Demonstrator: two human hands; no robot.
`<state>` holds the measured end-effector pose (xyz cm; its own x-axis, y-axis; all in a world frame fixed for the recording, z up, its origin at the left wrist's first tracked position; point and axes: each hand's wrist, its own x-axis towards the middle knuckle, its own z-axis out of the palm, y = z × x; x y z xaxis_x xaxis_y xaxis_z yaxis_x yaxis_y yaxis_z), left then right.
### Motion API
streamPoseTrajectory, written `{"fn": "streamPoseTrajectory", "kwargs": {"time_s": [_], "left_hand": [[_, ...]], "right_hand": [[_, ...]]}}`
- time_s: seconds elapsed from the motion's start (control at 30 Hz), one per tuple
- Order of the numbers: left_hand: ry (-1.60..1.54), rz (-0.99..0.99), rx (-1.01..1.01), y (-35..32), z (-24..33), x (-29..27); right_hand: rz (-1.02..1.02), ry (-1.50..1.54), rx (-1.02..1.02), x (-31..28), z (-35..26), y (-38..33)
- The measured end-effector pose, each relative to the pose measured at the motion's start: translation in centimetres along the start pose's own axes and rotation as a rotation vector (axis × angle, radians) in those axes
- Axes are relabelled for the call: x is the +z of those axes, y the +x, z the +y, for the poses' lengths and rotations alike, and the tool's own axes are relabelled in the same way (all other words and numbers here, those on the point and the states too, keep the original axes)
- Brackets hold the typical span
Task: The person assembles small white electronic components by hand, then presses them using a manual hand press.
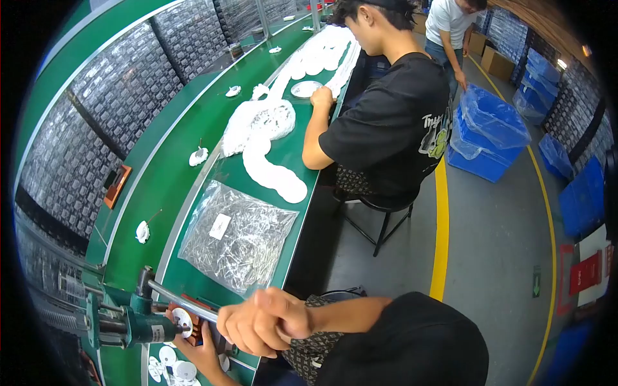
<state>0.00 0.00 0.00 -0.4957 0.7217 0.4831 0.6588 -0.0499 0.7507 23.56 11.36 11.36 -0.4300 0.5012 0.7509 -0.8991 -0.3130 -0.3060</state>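
Observation:
My right hand (257, 321) is closed around the metal lever (183, 301) of a green hand press (132, 321). Under the press's ram, a white round disc (183, 321) rests against an orange-brown fixture block (196, 332). My left hand (201, 352) grips this block from below, its fingers on either side; the press hides part of the hand. Close to my left hand lie several loose white discs (185, 370). Beyond the press, a clear plastic bag (238, 235) full of small metal pins or screws lies flat on the green bench.
Rows of overlapping white discs (277, 177) run along the bench (302, 135). A co-worker in black (393, 122) sits farther along it; another person (450, 32) stands behind. Several small white parts (198, 156) sit on the green conveyor (174, 193). Blue bins (483, 161) stand on the floor.

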Motion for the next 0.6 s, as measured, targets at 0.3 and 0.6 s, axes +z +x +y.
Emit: {"fn": "streamPoseTrajectory", "kwargs": {"time_s": [0.3, 0.6], "left_hand": [[0.168, 0.114, -0.134, -0.5, 3.8, 0.3], [-0.039, 0.264, -0.025, -9.7, 7.5, 2.4]], "right_hand": [[-0.141, -0.168, -0.130, 1.0, 1.4, 5.5], [-0.119, -1.266, -0.203, -3.5, 8.7, -10.1]]}}
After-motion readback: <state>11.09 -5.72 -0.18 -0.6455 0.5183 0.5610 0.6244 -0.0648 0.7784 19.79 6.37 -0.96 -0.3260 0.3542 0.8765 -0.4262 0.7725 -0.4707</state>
